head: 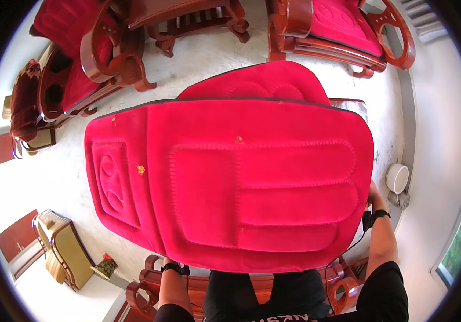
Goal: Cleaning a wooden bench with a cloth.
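Observation:
A large red quilted chair cushion (202, 181) with a dark edge is stretched out before me, above my thighs. My right hand (371, 195) grips its right end; the fingers are partly hidden behind the edge. At the near left edge, my left hand (170, 261) reaches under the cushion and holds it from below, with most of the hand out of sight. Small yellowish bits (141, 169) stick to the red cloth. Beyond the far edge shows part of a second red cushion (258, 82), overlapped by the first.
Beneath the cushions a table corner (349, 105) shows. Carved wooden armchairs (335, 48) with red cushions stand beyond, beside a wooden table (178, 12). Behind me is a wooden bench (262, 287). A white bucket (397, 178) stands by the right wall. A cable (327, 277) hangs by my right arm.

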A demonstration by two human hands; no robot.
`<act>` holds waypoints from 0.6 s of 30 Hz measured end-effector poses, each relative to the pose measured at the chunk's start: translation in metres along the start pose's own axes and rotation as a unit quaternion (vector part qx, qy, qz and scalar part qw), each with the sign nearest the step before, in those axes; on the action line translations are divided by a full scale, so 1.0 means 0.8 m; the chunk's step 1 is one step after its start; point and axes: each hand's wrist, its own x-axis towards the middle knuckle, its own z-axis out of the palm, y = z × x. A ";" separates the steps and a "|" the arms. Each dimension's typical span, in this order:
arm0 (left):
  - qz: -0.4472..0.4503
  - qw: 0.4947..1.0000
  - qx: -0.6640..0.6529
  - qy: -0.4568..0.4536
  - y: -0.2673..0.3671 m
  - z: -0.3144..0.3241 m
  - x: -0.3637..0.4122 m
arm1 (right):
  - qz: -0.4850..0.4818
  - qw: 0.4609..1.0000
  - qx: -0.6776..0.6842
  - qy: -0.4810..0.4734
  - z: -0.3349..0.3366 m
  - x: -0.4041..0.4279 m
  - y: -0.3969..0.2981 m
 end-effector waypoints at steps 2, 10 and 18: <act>0.012 1.000 -0.004 0.018 0.010 -0.016 -0.011 | -0.032 0.998 -0.047 -0.012 0.036 -0.007 -0.009; 0.003 0.999 -0.042 0.018 -0.022 -0.012 -0.008 | -0.092 0.978 -0.187 0.000 -0.002 0.024 -0.077; -0.009 0.998 -0.058 -0.006 -0.063 0.016 0.004 | -0.167 0.952 -0.255 0.006 -0.080 0.118 -0.124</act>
